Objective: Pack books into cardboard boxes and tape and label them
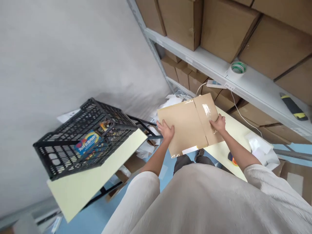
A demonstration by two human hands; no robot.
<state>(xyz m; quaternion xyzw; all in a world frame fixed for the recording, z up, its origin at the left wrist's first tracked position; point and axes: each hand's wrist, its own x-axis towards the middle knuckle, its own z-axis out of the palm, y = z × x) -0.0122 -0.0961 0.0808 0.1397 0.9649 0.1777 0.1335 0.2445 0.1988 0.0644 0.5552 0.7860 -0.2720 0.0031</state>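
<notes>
A brown cardboard box (pixel 185 125), with shiny clear tape along its edges and a small white strip at its near side, is held up in front of my body. My left hand (pixel 166 130) grips its left edge, thumb on the top face and the other fingers partly out of sight. At the right end, my right hand (pixel 218 123) has hold of the box, its thumb lying over the taped part. What the fingers do beneath the box is hidden.
On the left, a black plastic crate (pixel 80 139) with small colourful packages stands on a pale yellow table (pixel 80 191). A metal shelf (pixel 207 60) of cartons carries a tape roll (pixel 237 69) and a utility knife (pixel 294 106). Another pale table (pixel 225 152) lies under my right arm.
</notes>
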